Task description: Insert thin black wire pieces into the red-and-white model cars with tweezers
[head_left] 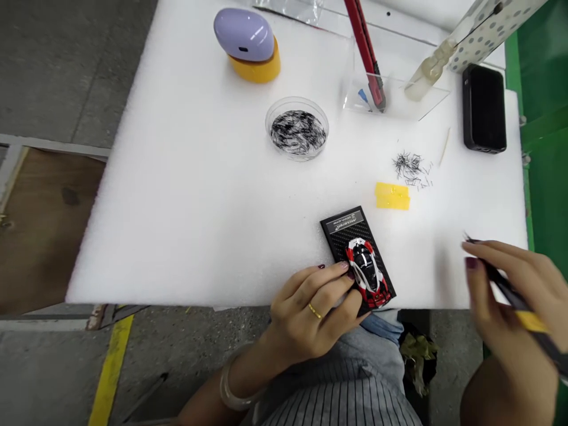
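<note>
Left hand [310,310] holds model car [367,271]; right hand [528,275] pinches dark tool [503,289]

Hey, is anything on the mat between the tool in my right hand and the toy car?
Nothing visible. Only bare white mat lies between the tool in the right hand and the toy car. The yellow piece and loose pins sit farther back; the left hand grips the car from its other side.

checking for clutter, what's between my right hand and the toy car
Nothing: in the head view, the white foam between the right hand, which grips a dark tool, and the toy car held by the left hand is bare.
</note>
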A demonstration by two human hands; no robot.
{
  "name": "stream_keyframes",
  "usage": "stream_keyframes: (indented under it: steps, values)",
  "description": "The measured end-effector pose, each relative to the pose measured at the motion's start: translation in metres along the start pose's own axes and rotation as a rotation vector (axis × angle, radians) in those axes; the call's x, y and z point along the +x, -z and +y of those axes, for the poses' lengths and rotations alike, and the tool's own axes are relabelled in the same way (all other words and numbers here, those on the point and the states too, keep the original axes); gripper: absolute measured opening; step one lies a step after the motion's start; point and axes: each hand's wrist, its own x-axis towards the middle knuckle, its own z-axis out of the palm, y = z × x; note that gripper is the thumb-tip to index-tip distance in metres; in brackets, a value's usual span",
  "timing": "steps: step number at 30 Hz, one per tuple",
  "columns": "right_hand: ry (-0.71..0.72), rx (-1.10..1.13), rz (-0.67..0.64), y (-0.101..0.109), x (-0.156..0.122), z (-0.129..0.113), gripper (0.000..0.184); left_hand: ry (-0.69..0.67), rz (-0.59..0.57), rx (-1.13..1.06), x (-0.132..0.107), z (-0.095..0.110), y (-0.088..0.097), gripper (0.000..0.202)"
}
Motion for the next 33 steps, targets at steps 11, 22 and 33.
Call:
stream_keyframes:
  steps: [11, 22, 33]
  values:
    - [0.086, 0.041, -0.018, -0.007, 0.000, 0.005, 0.021, 0.007, -0.023, 0.012, -0.001, 0.002, 0.001, 0.020]
    - [-0.031, 0.239, -0.106, -0.014, 0.012, 0.009, 0.016, 0.003, -0.004, 0.004, -0.003, 0.002, -0.001, 0.018]
    - [-0.132, 0.530, 0.108, 0.000, 0.070, 0.017, 0.013, 0.055, 0.008, -0.143, 0.002, 0.006, 0.019, 0.019]
